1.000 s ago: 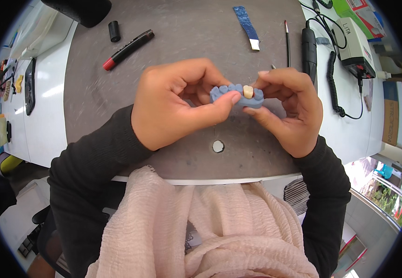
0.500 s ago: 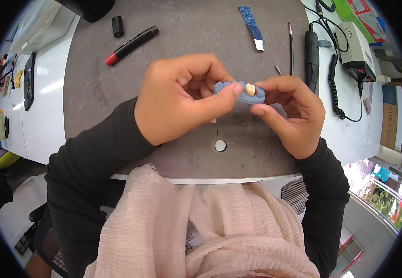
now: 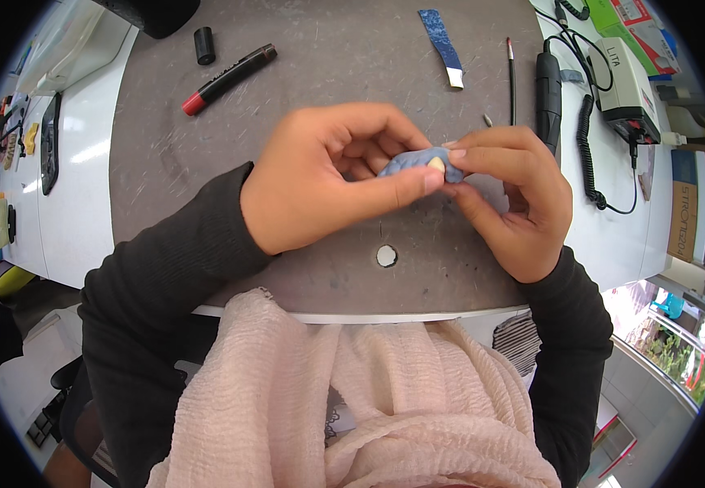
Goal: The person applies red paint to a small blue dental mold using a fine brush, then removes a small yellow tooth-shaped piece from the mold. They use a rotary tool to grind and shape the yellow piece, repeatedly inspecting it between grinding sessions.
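Observation:
Above the table, both hands hold a small blue-grey dental model point(image 3: 408, 162) with a row of teeth. A cream-coloured dental crown point(image 3: 436, 164) sits at its right end, partly covered by my left thumb. My left hand point(image 3: 336, 171) is closed on the model, thumb on the near side and fingers behind. My right hand point(image 3: 515, 179) pinches the model's right end between thumb and fingertips. Part of the model is hidden by the fingers.
On the grey mat point(image 3: 206, 163) lie a black-and-red marker point(image 3: 229, 80), its black cap point(image 3: 204, 45), a blue strip point(image 3: 441, 49) and a thin brush point(image 3: 511, 81). A rotary handpiece point(image 3: 547, 106) and its control box point(image 3: 625, 81) are at right. A round hole point(image 3: 387, 256) opens near the front edge.
The dental model has been tilted, so the crown now shows from its side rather than its top. My left thumb has moved right against the crown, and the right fingers have closed in.

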The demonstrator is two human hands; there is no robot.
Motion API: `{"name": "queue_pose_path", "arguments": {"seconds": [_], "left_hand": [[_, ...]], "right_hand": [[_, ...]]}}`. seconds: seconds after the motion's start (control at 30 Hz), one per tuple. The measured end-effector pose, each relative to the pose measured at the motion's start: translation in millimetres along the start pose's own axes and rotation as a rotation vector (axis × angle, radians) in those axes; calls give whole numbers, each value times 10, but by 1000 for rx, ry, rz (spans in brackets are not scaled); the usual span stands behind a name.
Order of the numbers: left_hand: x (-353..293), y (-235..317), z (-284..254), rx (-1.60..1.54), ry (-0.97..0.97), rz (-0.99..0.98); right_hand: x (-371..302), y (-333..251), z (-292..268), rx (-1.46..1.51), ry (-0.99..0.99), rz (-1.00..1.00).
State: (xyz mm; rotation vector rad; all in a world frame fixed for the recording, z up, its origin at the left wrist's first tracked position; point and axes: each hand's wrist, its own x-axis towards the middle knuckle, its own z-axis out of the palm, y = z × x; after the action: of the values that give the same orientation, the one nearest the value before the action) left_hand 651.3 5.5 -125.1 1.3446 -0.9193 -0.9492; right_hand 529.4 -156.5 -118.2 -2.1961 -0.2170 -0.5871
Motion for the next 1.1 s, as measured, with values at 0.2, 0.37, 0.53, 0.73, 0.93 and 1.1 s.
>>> {"name": "queue_pose_path", "arguments": {"seconds": [0.2, 0.37, 0.53, 0.73, 0.93, 1.1], "left_hand": [[15, 54, -28, 450, 10, 330], [-2, 46, -22, 620, 53, 696], [-43, 80, -19, 668, 33, 754], [-81, 80, 18, 699, 63, 793], [64, 38, -56, 625, 67, 416], [58, 6, -71, 589, 71, 286]], "right_hand": [[11, -72, -34, -138, 0, -119], [2, -144, -6, -23, -24, -113], [4, -180, -44, 89, -90, -111], [-22, -184, -45, 111, -132, -165], [-48, -80, 36, 268, 73, 223], [-28, -68, 31, 445, 54, 517]]}}
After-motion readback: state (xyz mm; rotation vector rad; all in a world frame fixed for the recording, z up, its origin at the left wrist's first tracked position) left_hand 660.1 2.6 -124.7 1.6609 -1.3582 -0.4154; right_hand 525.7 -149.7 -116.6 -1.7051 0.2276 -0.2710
